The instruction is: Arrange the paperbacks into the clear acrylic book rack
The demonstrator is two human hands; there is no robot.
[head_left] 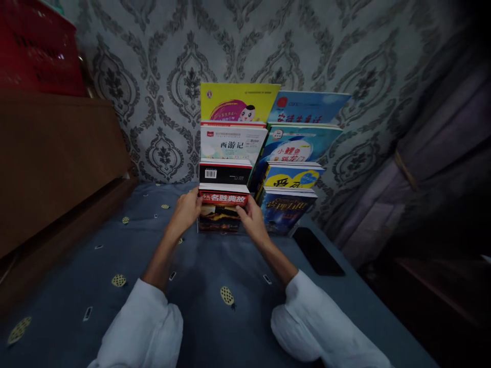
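Observation:
A book with a red title band and a dark golden picture (220,217) stands upright at the front of the left row. My left hand (186,209) is closed on its left edge, and my right hand (253,220) grips its right edge, thumb on the cover. Directly behind it is a black back cover with a barcode (226,174). Farther back stand a white book (232,140) and a tall yellow book (240,99). The right row beside it has a dark blue book (287,209) in front. My fingers behind the held book are partly hidden.
Behind the dark blue book stand a yellow-and-blue book (293,176), a teal book (303,143) and a blue book (310,105). A black phone (318,251) lies on the blue patterned cloth (199,327). A brown cabinet (57,163) is left, a curtain (414,163) right, patterned wallpaper (164,56) behind.

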